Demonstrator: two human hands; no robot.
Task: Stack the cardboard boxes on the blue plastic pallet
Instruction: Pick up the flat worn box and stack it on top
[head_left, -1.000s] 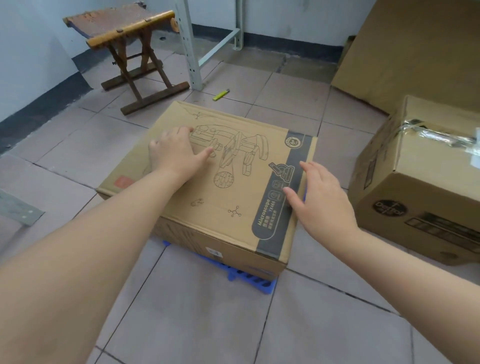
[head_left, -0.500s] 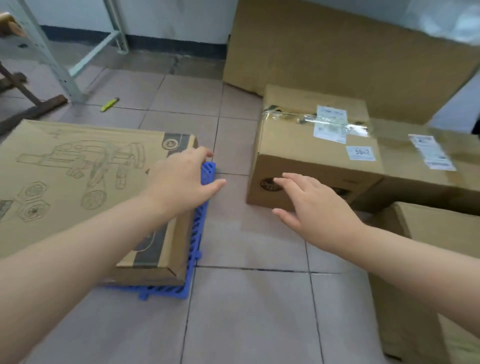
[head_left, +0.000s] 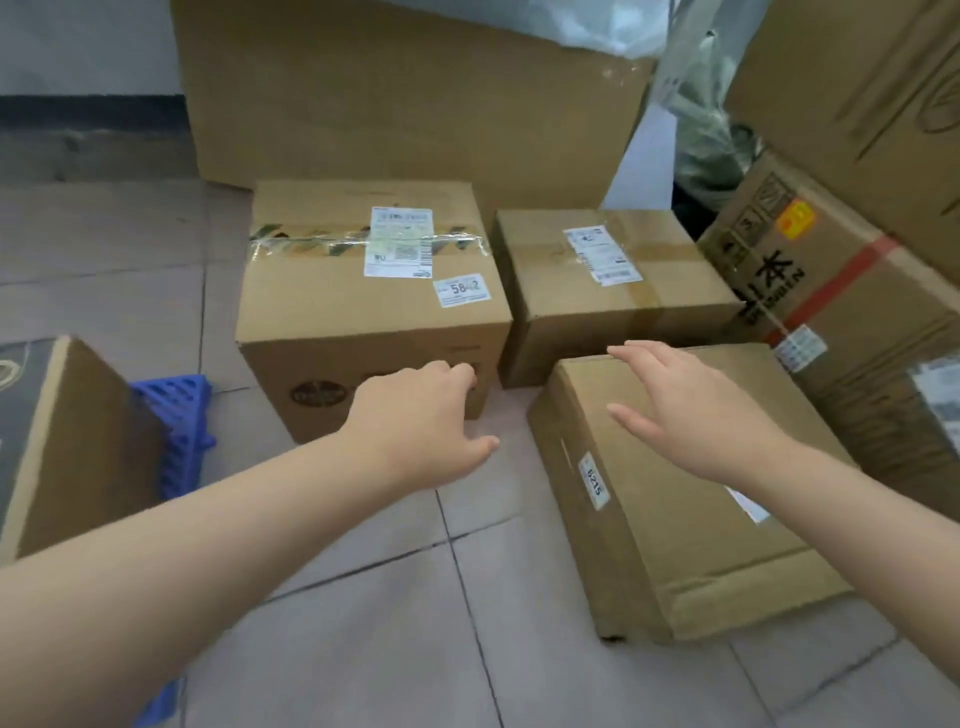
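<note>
A flat printed cardboard box (head_left: 62, 441) lies on the blue plastic pallet (head_left: 179, 415) at the far left, and only the pallet's right edge shows. A taped box labelled 5842 (head_left: 363, 312) stands on the floor in the middle. My left hand (head_left: 426, 421) hovers open in front of its lower right corner. A low flat box labelled 8215 (head_left: 675, 519) lies to the right. Above that box's far end, my right hand (head_left: 691, 410) is open with fingers spread. A third sealed box (head_left: 597, 291) sits behind.
A big cardboard sheet (head_left: 415, 104) leans against the back wall. Larger printed cartons (head_left: 841, 291) and a plastic bag (head_left: 706, 130) crowd the right side. Tiled floor (head_left: 415, 623) lies bare in the foreground and at the left back.
My view has swung right, away from the box on the pallet. Both hands left that box and now reach toward the boxes on the floor.
</note>
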